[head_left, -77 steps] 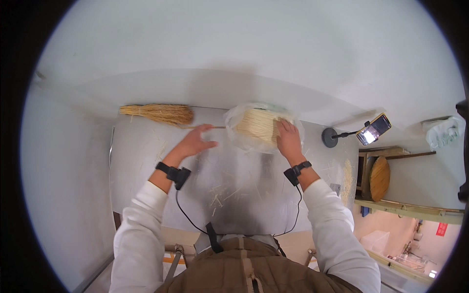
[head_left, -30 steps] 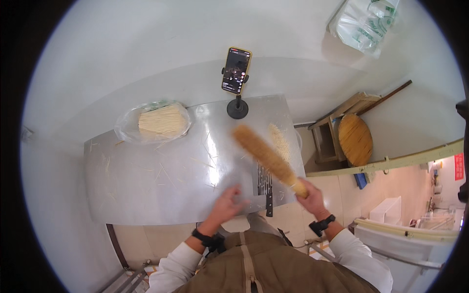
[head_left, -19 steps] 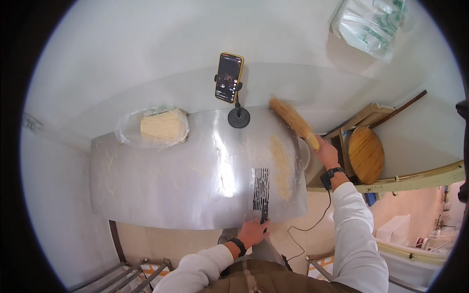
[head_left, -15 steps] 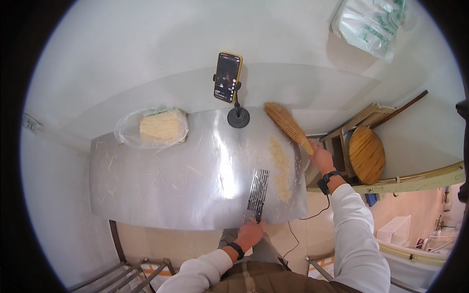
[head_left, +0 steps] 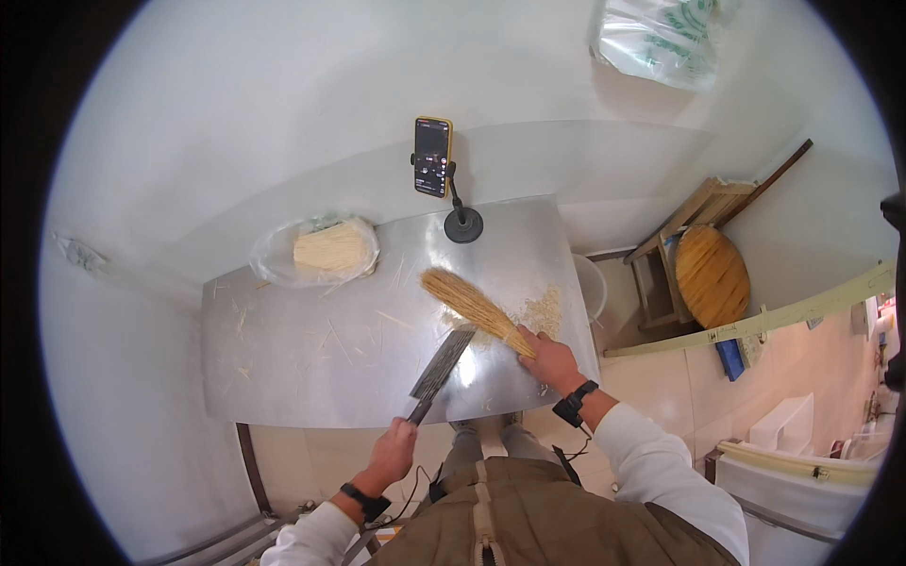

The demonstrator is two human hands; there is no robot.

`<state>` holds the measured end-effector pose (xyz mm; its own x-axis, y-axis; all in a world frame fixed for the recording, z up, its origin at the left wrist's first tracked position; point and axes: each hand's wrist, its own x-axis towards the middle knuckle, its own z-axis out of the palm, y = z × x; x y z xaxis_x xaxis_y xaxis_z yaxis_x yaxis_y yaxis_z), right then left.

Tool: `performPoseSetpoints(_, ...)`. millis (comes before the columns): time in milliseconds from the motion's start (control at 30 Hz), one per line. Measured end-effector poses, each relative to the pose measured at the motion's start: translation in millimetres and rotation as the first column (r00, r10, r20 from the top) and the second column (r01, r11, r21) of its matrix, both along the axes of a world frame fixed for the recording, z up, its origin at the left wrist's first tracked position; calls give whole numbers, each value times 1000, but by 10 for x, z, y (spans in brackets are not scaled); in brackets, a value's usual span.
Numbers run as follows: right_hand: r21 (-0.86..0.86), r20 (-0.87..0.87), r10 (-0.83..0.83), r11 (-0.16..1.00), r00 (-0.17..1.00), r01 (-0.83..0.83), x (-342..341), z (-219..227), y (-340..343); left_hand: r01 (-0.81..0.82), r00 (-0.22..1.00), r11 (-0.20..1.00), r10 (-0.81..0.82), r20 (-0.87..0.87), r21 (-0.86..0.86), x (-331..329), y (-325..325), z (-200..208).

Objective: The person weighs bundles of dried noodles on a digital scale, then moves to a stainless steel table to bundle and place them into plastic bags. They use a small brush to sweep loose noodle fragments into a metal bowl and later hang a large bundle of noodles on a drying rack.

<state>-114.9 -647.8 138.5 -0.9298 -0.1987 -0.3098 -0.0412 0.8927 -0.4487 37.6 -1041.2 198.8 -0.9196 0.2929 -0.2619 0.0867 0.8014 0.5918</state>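
Observation:
My left hand (head_left: 392,456) is closed round the handle of a cleaver (head_left: 442,366), whose blade reaches over the front of a metal table (head_left: 283,382). In my right hand (head_left: 552,360) is the tied end of a small straw broom (head_left: 472,304). Its bristles point to the far left, just beyond the blade's tip. Beside the broom and behind my right hand lies a patch of pale crumbs (head_left: 544,306), partly hidden by both. Thin pale strips (head_left: 330,344) are scattered over the table's left half.
A clear bag (head_left: 269,255) with a bundle of noodle-like strips (head_left: 332,245) stands at the back left. Behind the tools is a phone (head_left: 432,156) on a stand (head_left: 463,224). A white bucket (head_left: 591,288), wooden stool (head_left: 661,274) and round board (head_left: 713,276) are to the right.
The broom has swung left from the table's right edge to its middle. My left hand has moved left, tilting the cleaver toward the broom. The crumbs have been partly pushed left.

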Motion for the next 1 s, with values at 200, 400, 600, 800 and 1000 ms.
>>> performPoseSetpoints(200,-103,-178,-296,954,939,281,-18,95,717,7,976,998,6,-218,60,216,-260,386)
performPoseSetpoints(400,-60,-62,-461,887,885,458,21,-262,1153,77,922,997,-61,-382,28,-359,-81,320)
performPoseSetpoints(600,-194,122,-285,933,951,305,493,-374,173,106,902,993,-116,-415,-47,-1211,156,360)
performPoseSetpoints(800,-306,7,-300,908,954,288,812,-63,34,192,845,978,-209,-493,-84,-1956,493,229)
performPoseSetpoints(1000,-245,-95,-566,810,819,532,1526,117,873,338,786,932,-358,-504,-134,-2723,820,-267)
